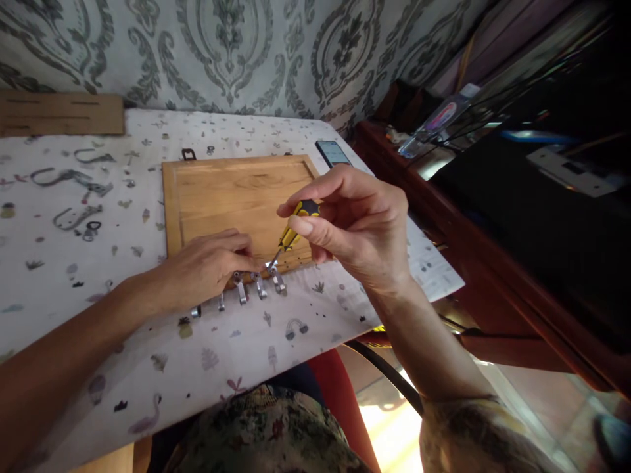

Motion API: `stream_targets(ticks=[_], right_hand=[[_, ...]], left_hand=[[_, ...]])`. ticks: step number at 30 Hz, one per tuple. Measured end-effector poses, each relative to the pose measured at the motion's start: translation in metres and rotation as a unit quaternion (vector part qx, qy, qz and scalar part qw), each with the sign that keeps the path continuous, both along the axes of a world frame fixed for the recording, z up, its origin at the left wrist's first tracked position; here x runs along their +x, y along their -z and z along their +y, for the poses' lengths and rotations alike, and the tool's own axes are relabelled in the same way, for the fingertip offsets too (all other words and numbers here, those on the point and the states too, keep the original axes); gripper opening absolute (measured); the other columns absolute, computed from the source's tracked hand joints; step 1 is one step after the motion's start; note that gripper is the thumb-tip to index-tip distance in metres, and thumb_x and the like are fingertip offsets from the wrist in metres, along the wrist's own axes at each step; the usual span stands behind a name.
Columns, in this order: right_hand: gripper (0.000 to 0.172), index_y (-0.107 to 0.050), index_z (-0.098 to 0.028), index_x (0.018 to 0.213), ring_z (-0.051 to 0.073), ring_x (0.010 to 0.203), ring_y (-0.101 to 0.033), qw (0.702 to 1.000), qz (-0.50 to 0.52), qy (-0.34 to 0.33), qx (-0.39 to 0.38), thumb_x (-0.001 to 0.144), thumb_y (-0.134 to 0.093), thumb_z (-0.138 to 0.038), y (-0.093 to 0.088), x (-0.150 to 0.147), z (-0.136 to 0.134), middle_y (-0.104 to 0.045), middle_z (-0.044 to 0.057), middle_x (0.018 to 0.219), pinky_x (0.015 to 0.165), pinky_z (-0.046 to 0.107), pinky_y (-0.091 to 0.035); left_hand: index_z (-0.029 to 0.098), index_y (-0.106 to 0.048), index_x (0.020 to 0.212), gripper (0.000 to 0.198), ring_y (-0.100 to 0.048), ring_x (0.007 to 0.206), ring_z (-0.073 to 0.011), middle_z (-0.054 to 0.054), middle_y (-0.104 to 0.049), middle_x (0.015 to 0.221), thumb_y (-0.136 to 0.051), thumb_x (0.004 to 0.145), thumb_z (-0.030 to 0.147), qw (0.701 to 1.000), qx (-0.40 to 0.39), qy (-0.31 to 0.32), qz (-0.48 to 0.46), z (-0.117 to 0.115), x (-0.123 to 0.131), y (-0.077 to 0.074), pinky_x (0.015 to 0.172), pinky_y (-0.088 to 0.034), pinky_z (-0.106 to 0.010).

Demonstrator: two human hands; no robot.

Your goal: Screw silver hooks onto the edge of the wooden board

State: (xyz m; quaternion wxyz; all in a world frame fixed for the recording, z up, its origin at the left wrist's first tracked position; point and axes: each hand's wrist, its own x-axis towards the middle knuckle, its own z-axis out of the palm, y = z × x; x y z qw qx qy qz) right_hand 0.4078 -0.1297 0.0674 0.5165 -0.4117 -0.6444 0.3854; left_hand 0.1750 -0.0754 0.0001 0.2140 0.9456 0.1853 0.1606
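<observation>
A yellow and black screwdriver point(290, 230) is pinched between the thumb and fingers of my right hand point(352, 226). Its tip points down at a metal hook point(277, 277) on the near edge of a wooden board point(231, 197). My left hand point(211, 266) rests on that same edge, its fingertips close together beside the screwdriver tip. What those fingertips grip, if anything, is too small to make out. More metal hooks point(240, 289) stick out in a row along the near edge, partly below my left hand.
Loose metal hooks point(73, 179) lie on the patterned tablecloth point(197, 368) at left. A cardboard piece point(62, 113) lies at the back left. Behind the board is a phone point(332, 153). A dark wooden cabinet point(493, 295) with a plastic bottle point(438, 120) stands at right.
</observation>
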Motion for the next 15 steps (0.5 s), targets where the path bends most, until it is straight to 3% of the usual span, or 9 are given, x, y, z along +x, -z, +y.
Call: stream_targets(ticks=[4,9,12,15], right_hand=[[0.034,-0.075,-0.027,0.095,0.011,0.053,-0.067,1.0,0.006,-0.014,0.001,0.081,-0.09,-0.055,0.0009,-0.0013,0.0032,-0.082,-0.002,0.093,0.045,0.025,-0.063],[0.035,-0.08,-0.029,0.114,0.013,0.053,-0.071,0.999,-0.006,-0.036,-0.002,0.087,-0.085,-0.052,-0.0015,0.0065,0.0021,-0.082,-0.001,0.094,0.046,0.028,-0.063],[0.03,-0.08,-0.028,0.103,0.012,0.05,-0.067,1.0,-0.01,-0.022,0.005,0.084,-0.089,-0.049,-0.0007,0.0065,0.0018,-0.081,-0.001,0.088,0.043,0.028,-0.062],[0.031,-0.075,-0.028,0.095,0.012,0.053,-0.066,1.0,-0.004,0.002,0.006,0.081,-0.091,-0.049,0.0013,0.0023,0.0029,-0.082,-0.001,0.092,0.043,0.027,-0.062]], left_hand=[[0.032,-0.083,0.113,0.027,-0.061,0.088,-0.02,-0.003,-0.066,0.093,-0.057,0.107,0.028,1.0,0.006,-0.001,0.001,-0.0006,0.0005,-0.001,0.072,-0.043,-0.03],[0.03,-0.083,0.112,0.036,-0.063,0.093,-0.0202,-0.004,-0.069,0.103,-0.052,0.104,0.014,1.0,0.001,-0.004,0.027,0.0001,0.0007,-0.0049,0.076,-0.045,-0.031],[0.03,-0.082,0.116,0.041,-0.064,0.093,-0.0202,-0.004,-0.069,0.102,-0.049,0.102,0.01,1.0,0.002,-0.002,0.025,0.001,0.0005,-0.0034,0.075,-0.045,-0.031],[0.03,-0.083,0.113,0.033,-0.063,0.089,-0.0197,-0.003,-0.067,0.097,-0.054,0.105,0.018,1.0,0.002,0.001,0.007,0.0008,0.0007,-0.0014,0.073,-0.044,-0.03]])
